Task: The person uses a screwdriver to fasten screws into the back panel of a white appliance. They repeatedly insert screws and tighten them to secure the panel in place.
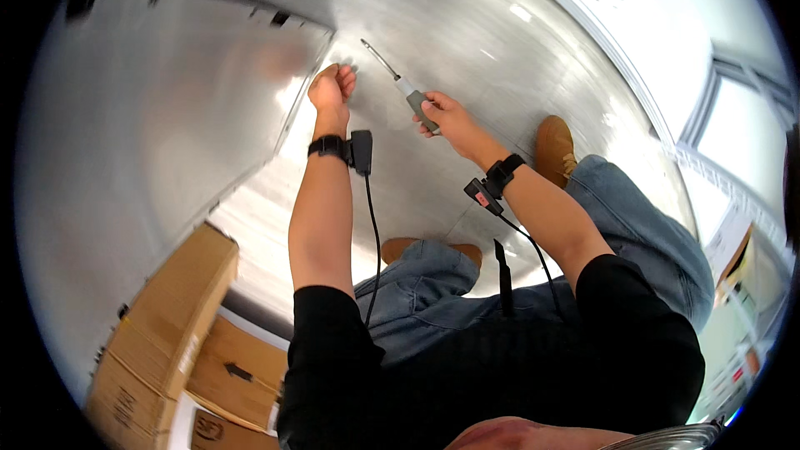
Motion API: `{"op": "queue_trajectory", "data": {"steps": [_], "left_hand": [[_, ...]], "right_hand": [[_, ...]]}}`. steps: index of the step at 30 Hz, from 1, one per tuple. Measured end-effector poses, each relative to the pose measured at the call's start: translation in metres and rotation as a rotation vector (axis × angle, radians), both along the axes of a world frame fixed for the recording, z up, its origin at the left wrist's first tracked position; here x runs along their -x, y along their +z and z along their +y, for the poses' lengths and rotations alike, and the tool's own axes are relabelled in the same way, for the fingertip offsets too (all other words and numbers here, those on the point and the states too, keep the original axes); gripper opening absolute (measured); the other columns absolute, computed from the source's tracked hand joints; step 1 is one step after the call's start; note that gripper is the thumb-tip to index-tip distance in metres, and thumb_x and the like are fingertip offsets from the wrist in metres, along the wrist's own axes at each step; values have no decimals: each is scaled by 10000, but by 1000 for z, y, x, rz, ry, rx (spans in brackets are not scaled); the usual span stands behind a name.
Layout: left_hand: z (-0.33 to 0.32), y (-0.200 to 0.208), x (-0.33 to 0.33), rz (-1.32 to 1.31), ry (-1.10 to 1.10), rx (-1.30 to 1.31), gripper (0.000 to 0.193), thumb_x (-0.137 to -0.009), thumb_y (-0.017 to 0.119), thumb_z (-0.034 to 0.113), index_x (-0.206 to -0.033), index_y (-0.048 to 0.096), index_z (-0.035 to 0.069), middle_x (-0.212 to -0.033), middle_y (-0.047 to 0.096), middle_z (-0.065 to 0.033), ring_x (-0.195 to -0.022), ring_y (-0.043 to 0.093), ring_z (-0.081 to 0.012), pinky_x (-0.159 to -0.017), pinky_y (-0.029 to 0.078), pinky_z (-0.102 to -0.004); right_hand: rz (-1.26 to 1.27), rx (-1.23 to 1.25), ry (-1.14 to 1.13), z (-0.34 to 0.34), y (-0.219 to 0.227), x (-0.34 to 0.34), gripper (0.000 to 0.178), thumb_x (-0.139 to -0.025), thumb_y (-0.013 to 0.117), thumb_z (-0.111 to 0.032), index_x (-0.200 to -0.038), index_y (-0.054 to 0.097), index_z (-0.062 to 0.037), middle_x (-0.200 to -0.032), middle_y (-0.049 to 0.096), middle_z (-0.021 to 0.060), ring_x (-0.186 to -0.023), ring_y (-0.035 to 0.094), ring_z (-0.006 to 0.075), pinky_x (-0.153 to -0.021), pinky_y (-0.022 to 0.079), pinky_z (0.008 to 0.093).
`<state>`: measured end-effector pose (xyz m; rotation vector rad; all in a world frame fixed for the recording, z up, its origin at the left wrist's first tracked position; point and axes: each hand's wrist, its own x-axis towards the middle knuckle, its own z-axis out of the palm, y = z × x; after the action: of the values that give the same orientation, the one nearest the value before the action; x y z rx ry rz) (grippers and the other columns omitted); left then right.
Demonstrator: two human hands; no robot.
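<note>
My right hand [447, 122] is closed round the grey handle of a screwdriver [422, 108]. Its long metal shaft [382, 59] points up and to the left, its tip touching nothing that I can see. My left hand [332, 87] is beside the edge of a large metal panel [167, 92], left of the shaft. The left fingers are curled in; whatever they may hold is too small or hidden to make out. Each wrist has a black strap with a small box and a cable.
Cardboard boxes [158, 333] stand at the lower left, against the panel. Under my hands lies a shiny grey floor [450, 25]. My bent legs in jeans and a brown shoe [553, 150] are at the right. A white wall [617, 8] bounds the upper right.
</note>
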<state>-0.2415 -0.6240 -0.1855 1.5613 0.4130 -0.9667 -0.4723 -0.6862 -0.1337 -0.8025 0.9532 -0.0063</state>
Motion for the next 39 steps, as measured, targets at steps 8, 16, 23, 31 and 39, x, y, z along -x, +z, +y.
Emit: {"op": "queue_trajectory", "data": {"steps": [8, 16, 23, 31, 39], "left_hand": [[-126, 85, 88, -226, -534, 264, 188, -838, 615, 86, -1015, 616, 22, -845, 653, -60, -714, 598, -121, -626, 485, -248], [-251, 107, 198, -972, -911, 396, 209, -785, 677, 109, -977, 646, 33, -831, 642, -51, -709, 587, -143, -665, 484, -276], [-297, 110, 247, -1280, -1046, 365, 178, -776, 692, 142, -934, 663, 65, -785, 617, -39, -707, 581, -175, -646, 475, -304], [-304, 100, 250, -1271, -956, 352, 117, -804, 672, 155, -865, 677, 56, -766, 608, -25, -692, 569, -166, -638, 470, -306], [-231, 103, 175, 297, -410, 623, 187, -917, 569, 157, -1017, 556, -1, -918, 586, -80, -812, 565, -183, -753, 520, -301]], "right_hand": [[-124, 118, -460, -52, 28, 63, 426, -950, 488, -264, -1312, 432, -47, -841, 559, 61, -678, 515, 131, -615, 441, 289], [-58, 322, -737, -109, 50, 148, 406, -933, 511, -254, -1272, 490, -31, -755, 557, 45, -624, 495, 120, -580, 411, 268], [-36, 322, -863, -104, 50, 196, 394, -926, 530, -237, -1260, 505, -29, -760, 563, 36, -627, 496, 113, -597, 411, 257], [-28, 329, -827, -101, 46, 207, 400, -922, 541, -240, -1262, 510, -31, -765, 558, 33, -631, 496, 107, -603, 416, 254], [-9, 409, -684, -93, 48, 161, 397, -906, 592, -252, -1241, 546, -44, -756, 554, 12, -627, 486, 78, -552, 409, 219]]}}
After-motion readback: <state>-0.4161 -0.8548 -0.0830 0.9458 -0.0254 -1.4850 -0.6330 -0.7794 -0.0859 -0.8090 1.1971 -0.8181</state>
